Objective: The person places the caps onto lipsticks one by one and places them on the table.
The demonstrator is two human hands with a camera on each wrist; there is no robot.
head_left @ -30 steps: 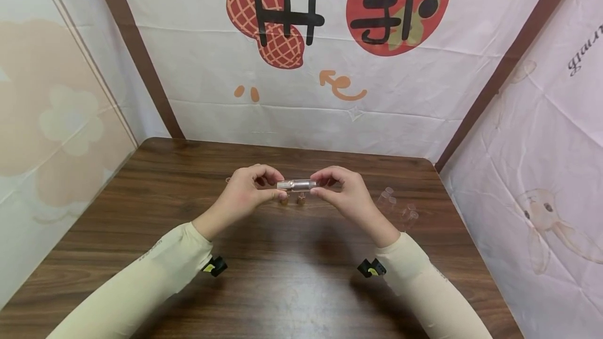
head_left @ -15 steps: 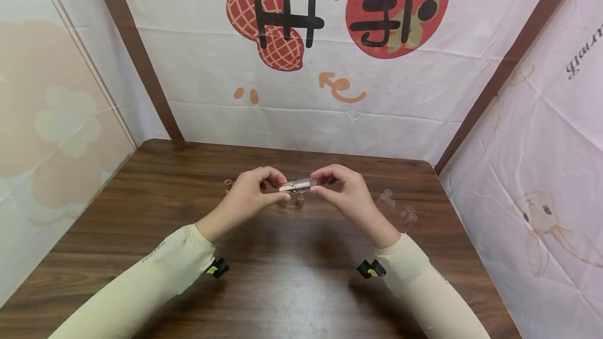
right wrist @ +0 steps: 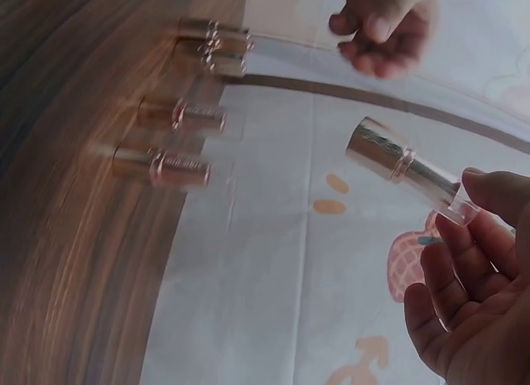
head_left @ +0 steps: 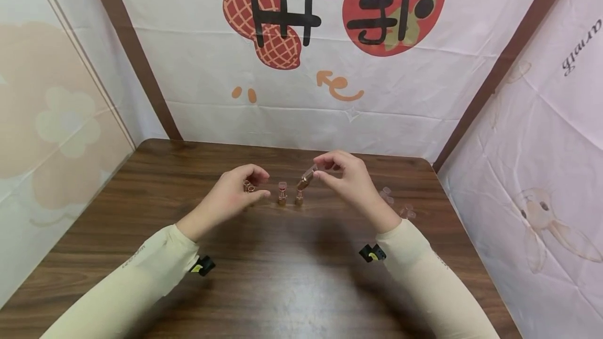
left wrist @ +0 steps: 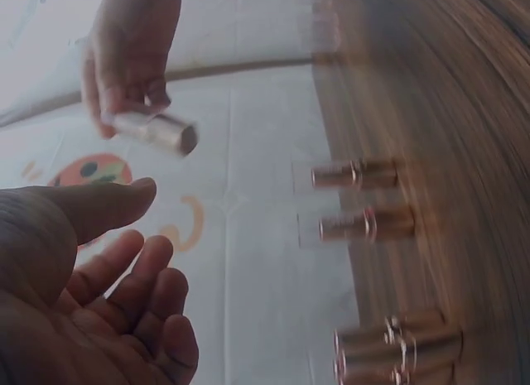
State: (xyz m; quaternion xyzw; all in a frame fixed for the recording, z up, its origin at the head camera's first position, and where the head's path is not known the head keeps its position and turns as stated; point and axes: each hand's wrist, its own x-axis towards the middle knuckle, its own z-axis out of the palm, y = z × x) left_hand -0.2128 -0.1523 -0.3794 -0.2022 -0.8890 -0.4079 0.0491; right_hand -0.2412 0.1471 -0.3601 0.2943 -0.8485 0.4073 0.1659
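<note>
My right hand (head_left: 346, 174) pinches a shiny rose-gold lipstick tube (right wrist: 402, 161) by its clear-capped end, between thumb and fingers. The tube hangs tilted above the table, gold base pointing down and left. My left hand (head_left: 231, 190) is off to the left, fingers loosely bent, with nothing between them. Two lipstick tubes with clear caps, one on the left (head_left: 282, 195) and one on the right (head_left: 299, 199), stand upright between my hands. Several uncapped-looking gold tubes (left wrist: 402, 352) stand close together by my left hand, which partly hides them in the head view.
Clear plastic caps lie in two small groups, one (head_left: 387, 195) beside my right wrist and another (head_left: 408, 211) farther right. The wooden table (head_left: 282, 286) ends at a printed cloth backdrop (head_left: 202, 114), with cloth on both sides too.
My left hand has let go of the tube and moved left, uncovering the standing tubes. My right hand keeps the tube, which has swung from nearly level to a steep tilt.
</note>
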